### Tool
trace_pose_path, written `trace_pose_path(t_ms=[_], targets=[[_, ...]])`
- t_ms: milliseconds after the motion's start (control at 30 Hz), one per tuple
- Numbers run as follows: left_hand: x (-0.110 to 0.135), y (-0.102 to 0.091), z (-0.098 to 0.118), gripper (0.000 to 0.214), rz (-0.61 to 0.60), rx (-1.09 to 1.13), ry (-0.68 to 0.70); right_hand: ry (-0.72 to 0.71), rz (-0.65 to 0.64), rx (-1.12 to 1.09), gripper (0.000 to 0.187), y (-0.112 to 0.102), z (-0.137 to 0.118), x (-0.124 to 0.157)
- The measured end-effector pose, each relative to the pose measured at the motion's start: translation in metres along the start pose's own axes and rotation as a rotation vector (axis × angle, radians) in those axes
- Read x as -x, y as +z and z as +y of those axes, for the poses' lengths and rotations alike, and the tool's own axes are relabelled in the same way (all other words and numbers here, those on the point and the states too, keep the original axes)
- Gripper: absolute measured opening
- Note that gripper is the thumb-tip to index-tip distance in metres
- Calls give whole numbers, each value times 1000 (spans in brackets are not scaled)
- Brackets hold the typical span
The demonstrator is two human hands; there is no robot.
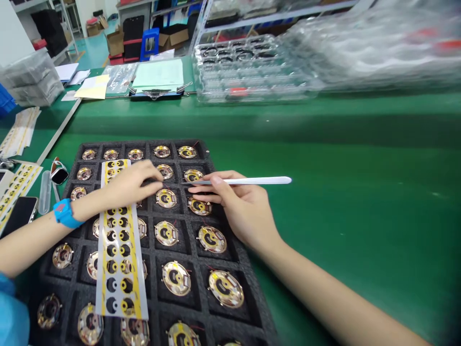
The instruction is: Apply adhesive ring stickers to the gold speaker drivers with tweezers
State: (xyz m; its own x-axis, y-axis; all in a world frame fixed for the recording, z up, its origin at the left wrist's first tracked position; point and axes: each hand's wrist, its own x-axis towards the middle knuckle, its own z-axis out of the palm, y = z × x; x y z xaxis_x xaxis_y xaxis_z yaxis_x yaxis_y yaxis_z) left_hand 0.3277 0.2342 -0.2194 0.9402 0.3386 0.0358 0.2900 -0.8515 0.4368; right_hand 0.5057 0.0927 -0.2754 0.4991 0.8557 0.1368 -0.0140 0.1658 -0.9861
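Observation:
A black foam tray (216,144) lies in front of me, its pockets filled with several round gold discs (166,198). A long strip of yellow and black stickers (120,269) rests lengthwise across the tray. My left hand (131,182), a blue band on its wrist, lies on the upper end of that strip with fingers curled and fingertips pressed near a disc. My right hand (239,209) pinches a white stick-like tool (252,181), whose tip points left at a disc in the second row.
The green bench top (360,202) spreads to the right. Stacked clear plastic trays (248,67) stand at the back, papers and a clipboard (158,77) beside them. More sticker strips (16,185), a phone (19,214) and a smartwatch (58,173) lie at the left.

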Motion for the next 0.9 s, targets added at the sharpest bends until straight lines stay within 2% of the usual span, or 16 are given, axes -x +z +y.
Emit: trace_pose_path(t_ms=[67, 133, 267, 400, 467, 567, 633, 733, 833, 900], targets=[[-18, 3, -3, 23, 40, -115, -188, -2, -2, 4, 46, 0, 1, 0], [-34, 9, -6, 30, 37, -160, -258, -4, -3, 10, 47, 0, 1, 0], [-53, 19, -8, 30, 49, -143, -309, -3, -2, 22, 48, 0, 2, 0], [-53, 17, -7, 14, 83, -48, -309, 1, 14, 0, 47, -2, 4, 1], [-44, 11, -3, 8, 114, -2, -300, 3, 30, -29, 45, -2, 5, 0], [-17, 2, 5, 6, 174, 141, -280, 8, 57, -79, 41, -3, 3, -1], [5, -3, 11, 10, 203, 353, -277, 15, 74, -108, 39, -1, 0, -1], [36, -3, 19, 19, 183, 706, -318, 17, 110, -127, 38, 6, -9, 7], [54, 1, 22, 20, 178, 927, -373, -30, 109, -13, 28, 17, -22, 29], [58, 4, 20, 19, 179, 1014, -416, -110, -7, 164, 12, 26, -34, 50]])
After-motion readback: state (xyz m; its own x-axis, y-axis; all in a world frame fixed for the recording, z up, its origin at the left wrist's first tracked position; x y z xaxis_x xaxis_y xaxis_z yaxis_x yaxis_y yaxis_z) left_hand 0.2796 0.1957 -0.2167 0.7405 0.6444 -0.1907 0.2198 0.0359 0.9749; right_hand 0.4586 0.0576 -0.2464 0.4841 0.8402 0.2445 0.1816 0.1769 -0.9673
